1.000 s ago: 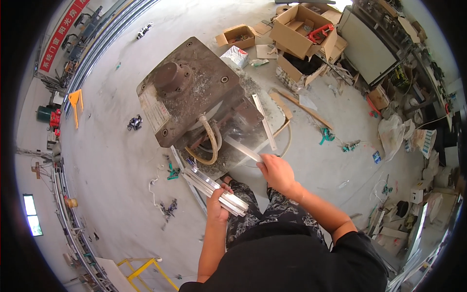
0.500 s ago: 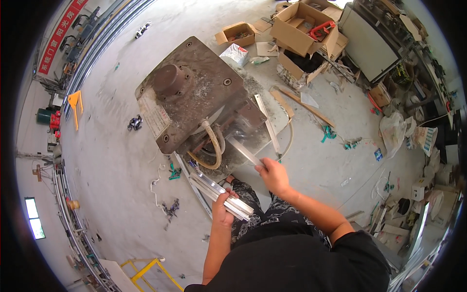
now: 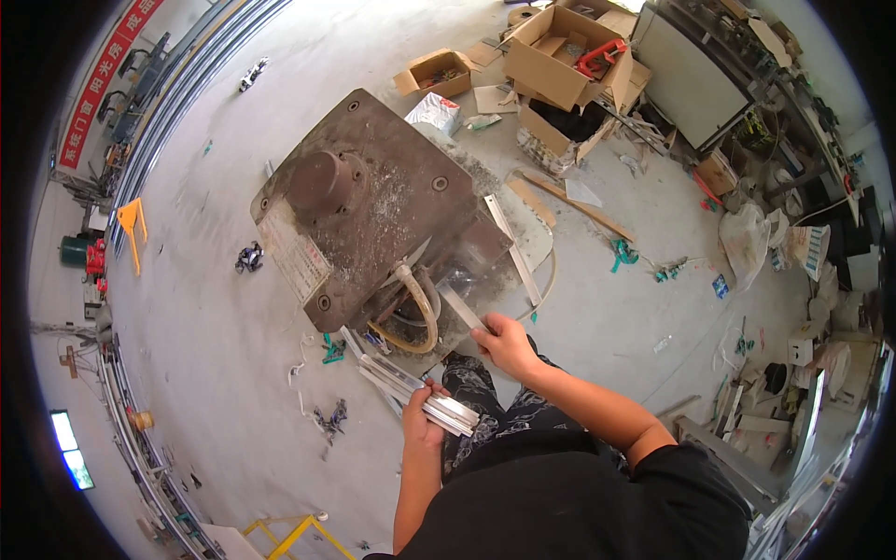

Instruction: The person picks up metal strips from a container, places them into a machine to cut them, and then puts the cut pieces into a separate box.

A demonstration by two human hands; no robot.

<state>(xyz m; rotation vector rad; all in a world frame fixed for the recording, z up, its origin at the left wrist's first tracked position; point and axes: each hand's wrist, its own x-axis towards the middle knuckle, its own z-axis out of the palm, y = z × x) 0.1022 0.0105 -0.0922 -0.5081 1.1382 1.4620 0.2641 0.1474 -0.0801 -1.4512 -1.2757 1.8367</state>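
Observation:
My right hand [image 3: 507,345] is closed around the near end of a flat silver metal strip [image 3: 462,307]. The strip's far end reaches the underside of a heavy brown machine [image 3: 397,173] and is lost in shadow there. Lower and to the left, my left hand [image 3: 423,422] grips a bundle of several aluminium profiles [image 3: 455,414], which point toward the machine's front corner. A looped, yellowish hose [image 3: 431,327] hangs from the machine between the bundle and the strip. Bolts and a round cap show on the machine's dusty top plate.
A long pale bar [image 3: 513,250] leans at the machine's right. Cardboard boxes [image 3: 551,79] stand beyond it, one holding a red tool. Green scraps [image 3: 623,254] and a wooden strip [image 3: 579,207] lie on the floor. A yellow frame [image 3: 303,537] stands lower left.
My right hand has come closer to the machine, and less of the strip shows between them. My left hand keeps hold of the bundle. The whole view has shifted slightly.

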